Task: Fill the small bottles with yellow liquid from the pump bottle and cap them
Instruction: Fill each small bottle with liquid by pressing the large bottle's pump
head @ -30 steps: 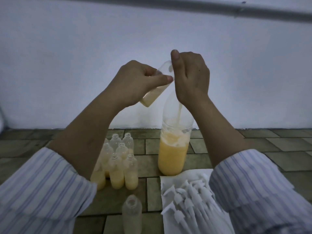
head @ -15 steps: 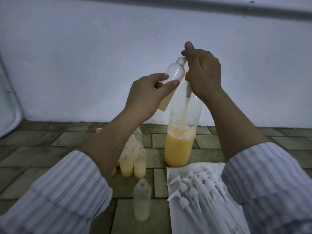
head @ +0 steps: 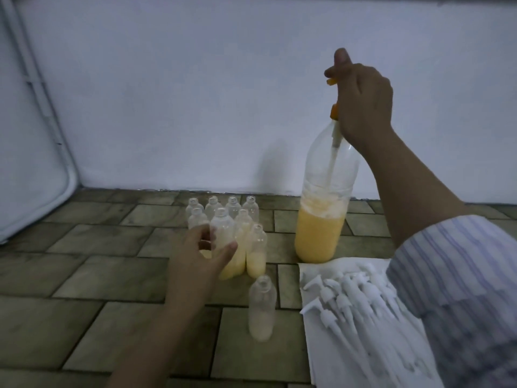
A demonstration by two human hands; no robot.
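Note:
The big clear pump bottle (head: 321,231), about a third full of yellow liquid, stands on the tiled floor by the wall. My right hand (head: 363,105) grips its orange pump head (head: 334,112) at the top, thumb raised. A cluster of several small bottles (head: 251,211) stands left of it, some holding yellow liquid. My left hand (head: 198,256) is low at the front of the cluster, thumb and fingers curved round a part-filled small bottle (head: 222,225) that stands upright. One uncapped small bottle (head: 261,309) stands alone nearer me.
White pump caps (head: 347,292) lie heaped on a white sheet (head: 316,357) at the right, partly under my striped sleeve. A white panel (head: 30,141) leans against the wall at far left. Bare tiles spread across the left foreground.
My left hand has carried the small bottle down from the pump spout to the front of the cluster on the floor. My right hand has stayed on the pump head.

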